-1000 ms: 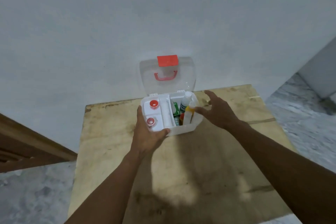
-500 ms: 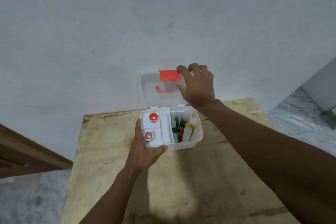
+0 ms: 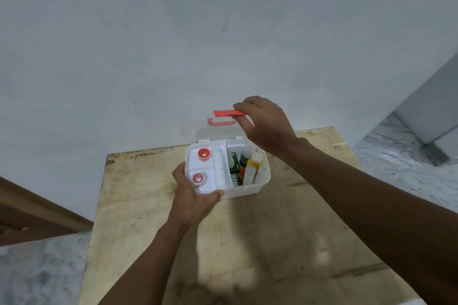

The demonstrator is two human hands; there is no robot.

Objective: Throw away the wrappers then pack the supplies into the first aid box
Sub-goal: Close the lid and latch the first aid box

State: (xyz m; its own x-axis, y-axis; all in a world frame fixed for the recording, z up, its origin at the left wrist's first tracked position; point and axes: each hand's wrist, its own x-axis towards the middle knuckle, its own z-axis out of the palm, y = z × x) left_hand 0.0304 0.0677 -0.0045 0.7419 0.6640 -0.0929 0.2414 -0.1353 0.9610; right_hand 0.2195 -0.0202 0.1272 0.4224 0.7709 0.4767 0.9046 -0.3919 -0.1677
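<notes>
A white first aid box (image 3: 244, 189) stands on the wooden table (image 3: 247, 242) near its far edge. Its clear lid (image 3: 195, 126) with a red latch (image 3: 226, 113) and red handle is tilted forward over the box. My right hand (image 3: 266, 124) grips the lid's top edge at the latch. My left hand (image 3: 194, 199) holds the box's near left corner. Inside, a white tray (image 3: 207, 169) holds two red-ringed tape rolls. To the right stand several bottles (image 3: 252, 163), one yellow, and a green packet.
A pale wall (image 3: 223, 32) rises right behind the table. Brown wooden trim (image 3: 37, 213) runs at the lower left. Marbled floor (image 3: 409, 156) shows on the right, beside a grey panel.
My right hand left the bottles, rose to the lid's top edge and now tips the lid forward. My left hand stays on the box corner.
</notes>
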